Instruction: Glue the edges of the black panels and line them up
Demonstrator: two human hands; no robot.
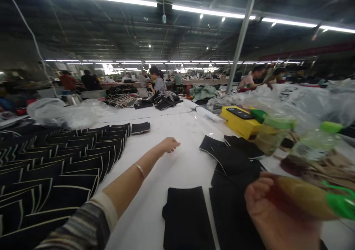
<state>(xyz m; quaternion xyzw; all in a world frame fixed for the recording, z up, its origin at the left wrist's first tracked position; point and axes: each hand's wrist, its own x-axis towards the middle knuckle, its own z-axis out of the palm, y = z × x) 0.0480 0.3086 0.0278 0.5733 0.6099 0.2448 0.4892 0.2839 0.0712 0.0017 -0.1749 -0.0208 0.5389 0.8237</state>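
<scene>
My left hand (168,145) reaches out over the white tabletop (177,172), its fingers drawn together and nothing showing in them. At the lower right, my right hand (277,213) grips a plastic bottle (305,196) with a green cap and yellow-brown contents, tilted on its side; both are blurred by motion. A flat black fabric piece (187,216) lies at the front. Beside it and partly behind my right hand is another black piece (231,220). More black pieces (235,157) overlap farther back, between my two hands.
Rows of black pieces with pale edges (74,165) cover the left side, with a small black stack (140,128) at their far end. On the right stand a yellow box (240,122), a green-lidded jar (276,133) and a clear bottle (316,142). Co-workers (158,81) sit beyond.
</scene>
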